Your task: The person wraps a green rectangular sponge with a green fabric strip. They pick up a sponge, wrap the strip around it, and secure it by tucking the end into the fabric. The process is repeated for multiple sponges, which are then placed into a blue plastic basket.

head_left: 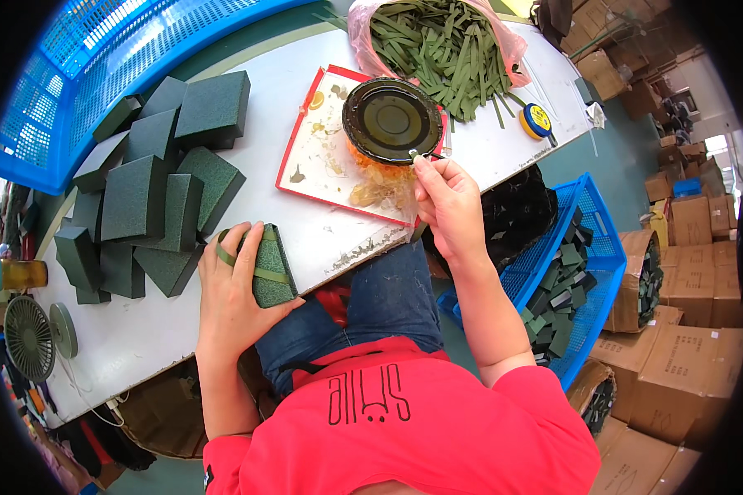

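My left hand [229, 299] is closed around a small dark green box [276, 257] at the table's front edge. A green ribbon [266, 274] runs across the box and passes under my fingers. At the rim of a round black dish [392, 115] with dark, shiny liquid in it, my right hand [452, 200] pinches something small. Only a short, thin bit shows past the fingertips, so its kind is unclear. Below the dish is an orange, amber-crusted base [380, 172], set on a red-edged white tray [312, 177] spotted with amber residue.
Dark green boxes [132, 198] lie piled on the left of the white table [165, 318]. Cut green ribbons [442, 54] fill a pink bag at the back. A yellow-and-blue round tin [536, 120] sits right. Blue crates [607, 239] stand lower right; a small fan [30, 338] is far left.
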Action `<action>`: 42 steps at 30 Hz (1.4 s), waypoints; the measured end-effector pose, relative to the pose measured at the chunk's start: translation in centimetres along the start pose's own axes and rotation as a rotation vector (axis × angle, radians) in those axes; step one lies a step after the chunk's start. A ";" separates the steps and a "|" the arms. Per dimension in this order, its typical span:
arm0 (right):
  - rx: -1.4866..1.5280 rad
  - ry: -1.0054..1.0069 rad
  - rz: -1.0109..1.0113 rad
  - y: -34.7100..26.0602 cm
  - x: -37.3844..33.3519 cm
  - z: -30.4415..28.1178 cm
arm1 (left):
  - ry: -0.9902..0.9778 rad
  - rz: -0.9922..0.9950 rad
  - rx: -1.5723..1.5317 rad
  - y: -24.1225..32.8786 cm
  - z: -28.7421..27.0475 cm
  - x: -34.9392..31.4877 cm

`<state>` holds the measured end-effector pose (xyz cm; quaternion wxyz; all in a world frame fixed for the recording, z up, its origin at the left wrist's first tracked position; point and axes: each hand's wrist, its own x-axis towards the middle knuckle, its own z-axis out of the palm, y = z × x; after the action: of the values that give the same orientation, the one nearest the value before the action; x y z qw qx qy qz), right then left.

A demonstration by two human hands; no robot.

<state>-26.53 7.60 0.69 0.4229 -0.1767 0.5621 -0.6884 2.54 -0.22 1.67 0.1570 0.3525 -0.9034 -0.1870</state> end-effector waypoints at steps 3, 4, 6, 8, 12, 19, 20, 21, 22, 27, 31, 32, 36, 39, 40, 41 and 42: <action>0.016 -0.011 0.018 0.0 0.2 -0.1 | 0.005 0.004 0.002 0.0 0.1 0.0; 0.035 -0.028 0.031 -0.1 0.3 -0.3 | 0.010 0.006 0.006 0.0 0.1 0.0; 0.065 -0.049 0.042 0.0 0.4 -0.5 | 0.020 0.012 0.015 0.0 0.0 0.0; 0.089 -0.057 0.039 0.2 0.5 -0.7 | 0.023 0.011 0.007 0.1 0.0 0.1; 0.094 -0.035 -0.029 0.0 -0.2 -0.6 | 0.029 0.010 -0.002 0.1 0.0 0.2; 0.031 -0.273 0.055 -0.5 -4.6 0.5 | 0.051 0.124 -0.294 -0.3 -0.7 0.5; 0.023 -0.350 0.115 -0.4 -5.2 0.8 | 0.041 0.174 -0.338 -0.1 -1.0 0.8; -0.003 -0.421 0.160 -0.3 -5.9 1.2 | 0.033 0.216 -0.364 -0.1 -1.1 1.1; -0.058 -0.457 0.227 -0.2 -6.5 1.9 | 0.024 0.259 -0.391 0.0 -1.3 1.3; -0.175 -0.594 0.443 0.0 -7.9 4.3 | 0.028 0.310 -0.449 0.5 -1.3 1.6; -0.207 -0.630 0.470 0.7 -8.4 4.8 | 0.040 0.335 -0.462 0.6 -1.2 1.7; -0.216 -0.634 0.476 0.7 -8.5 4.9 | 0.044 0.339 -0.464 0.5 -1.2 1.7; -0.209 -0.655 0.524 0.8 -8.3 4.7 | 0.039 0.342 -0.471 0.5 -1.2 1.8; -0.262 -0.665 0.513 0.8 -8.3 4.7 | 0.035 0.353 -0.463 0.6 -1.3 1.8; -0.308 -0.669 0.508 0.7 -8.1 4.7 | 0.035 0.351 -0.458 0.6 -1.3 1.7; -0.354 -0.672 0.504 0.7 -8.0 4.7 | 0.035 0.349 -0.453 0.6 -1.3 1.8; -0.369 -0.678 0.475 0.8 -8.1 4.8 | 0.035 0.347 -0.448 0.7 -1.3 1.8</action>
<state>-18.11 10.94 3.26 0.6908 -0.3309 0.5301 -0.3638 1.42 -1.30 3.39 0.2761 0.1522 -0.8835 -0.3464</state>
